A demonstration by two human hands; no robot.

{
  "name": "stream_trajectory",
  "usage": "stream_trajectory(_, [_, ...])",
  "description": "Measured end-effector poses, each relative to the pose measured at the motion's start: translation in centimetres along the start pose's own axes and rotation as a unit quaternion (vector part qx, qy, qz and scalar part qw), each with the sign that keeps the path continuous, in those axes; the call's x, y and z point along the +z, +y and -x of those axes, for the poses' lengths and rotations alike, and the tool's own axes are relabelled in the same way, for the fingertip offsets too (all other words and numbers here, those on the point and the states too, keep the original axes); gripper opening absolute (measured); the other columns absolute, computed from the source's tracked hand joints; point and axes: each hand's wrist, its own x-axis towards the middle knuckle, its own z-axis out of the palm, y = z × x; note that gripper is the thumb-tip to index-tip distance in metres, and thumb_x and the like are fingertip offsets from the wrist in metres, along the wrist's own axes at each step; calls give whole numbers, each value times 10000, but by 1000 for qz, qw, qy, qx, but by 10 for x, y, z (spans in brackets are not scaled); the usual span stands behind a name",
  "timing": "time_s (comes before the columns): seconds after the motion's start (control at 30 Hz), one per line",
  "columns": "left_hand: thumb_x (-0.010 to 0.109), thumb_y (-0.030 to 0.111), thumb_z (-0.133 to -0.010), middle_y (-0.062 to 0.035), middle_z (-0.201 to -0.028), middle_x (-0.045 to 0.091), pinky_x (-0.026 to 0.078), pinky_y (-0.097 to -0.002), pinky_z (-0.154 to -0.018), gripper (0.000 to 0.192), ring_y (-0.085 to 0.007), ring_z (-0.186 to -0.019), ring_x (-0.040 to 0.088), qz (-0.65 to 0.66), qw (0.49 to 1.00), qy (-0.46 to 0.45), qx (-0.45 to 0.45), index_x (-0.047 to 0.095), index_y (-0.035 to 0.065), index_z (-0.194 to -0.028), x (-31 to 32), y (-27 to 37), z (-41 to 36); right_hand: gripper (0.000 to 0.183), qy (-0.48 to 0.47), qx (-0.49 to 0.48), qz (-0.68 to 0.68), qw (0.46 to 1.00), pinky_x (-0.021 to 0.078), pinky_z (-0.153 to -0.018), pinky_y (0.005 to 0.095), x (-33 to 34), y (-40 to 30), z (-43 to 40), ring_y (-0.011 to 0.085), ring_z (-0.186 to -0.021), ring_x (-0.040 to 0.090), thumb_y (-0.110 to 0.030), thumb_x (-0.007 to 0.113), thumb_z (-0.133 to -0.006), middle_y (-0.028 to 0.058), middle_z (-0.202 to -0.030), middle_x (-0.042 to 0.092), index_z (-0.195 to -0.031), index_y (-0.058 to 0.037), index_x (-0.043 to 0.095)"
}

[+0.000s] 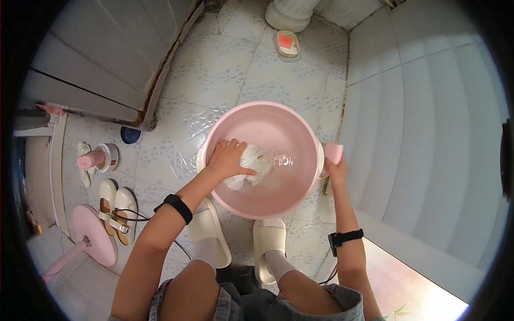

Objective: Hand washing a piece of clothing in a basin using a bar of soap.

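A round pink plastic basin (295,120) stands on the floor in front of my feet, with a little water glinting in its bottom. Inside it, towards the left, lies a bunched wet white cloth (259,160). My left hand (231,160) is over this cloth, thumb and fingers spread across it in a loose hold; the palm side is hidden. Just outside the basin's right handle, my right hand (336,170) grips a pink plastic item (333,152), which is blurred and partly covered by the fingers.
A soap dish (295,51) with a red-pink bar sits near a white pedestal (289,18). At left are cream shoes (107,192), a pink round stand base (94,236) and a white tub (114,156). Tiled wall (401,132) rises at right; a grey cabinet (108,52) stands upper left.
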Motion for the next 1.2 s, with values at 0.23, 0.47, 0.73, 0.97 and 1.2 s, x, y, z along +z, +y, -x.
stream_trajectory(0.23, [701,576,-582,-214,-1146,475,310,-453,-952,853,-375,-1083,417,-8,1000,-15,-15,480,20,-1190,-8,-4,9,370,16,-158,14,987,456,-789,318,-3,-131,48,217,-885,583,-71,624,-720,97,-965,612,-1075,-13,539])
stream_trajectory(0.47, [683,486,-674,-224,-1251,422,270,-470,-1006,787,-389,-1175,380,-61,986,145,49,427,16,-1250,3,-11,16,399,-30,-433,259,863,432,-856,380,34,-168,62,279,-964,510,-32,636,-606,92,-989,547,-995,-43,545])
stream_trajectory(0.73, [656,233,-788,-116,-1214,498,402,-304,-921,513,-193,-1128,474,619,777,-58,-101,475,20,-1218,-54,71,-4,405,-65,-424,206,880,451,-804,377,78,-149,62,298,-951,527,64,584,-615,124,-989,536,-1014,0,561])
stream_trajectory(0.97, [650,85,-793,-82,-1114,573,464,-271,-844,470,-152,-1014,554,678,717,-78,-144,483,-10,-1222,-62,55,5,514,-104,-257,37,960,435,-909,346,84,-169,71,299,-1085,502,82,484,-742,148,-1159,510,-1242,-23,429])
stream_trajectory(1.2, [525,176,-898,-71,-1119,569,459,-273,-860,355,-132,-1007,548,761,637,24,-123,506,-5,-1203,-55,61,0,429,-267,225,-609,712,357,-990,416,95,-140,67,248,-1169,435,-172,460,-890,115,-1215,477,-1290,-57,354])
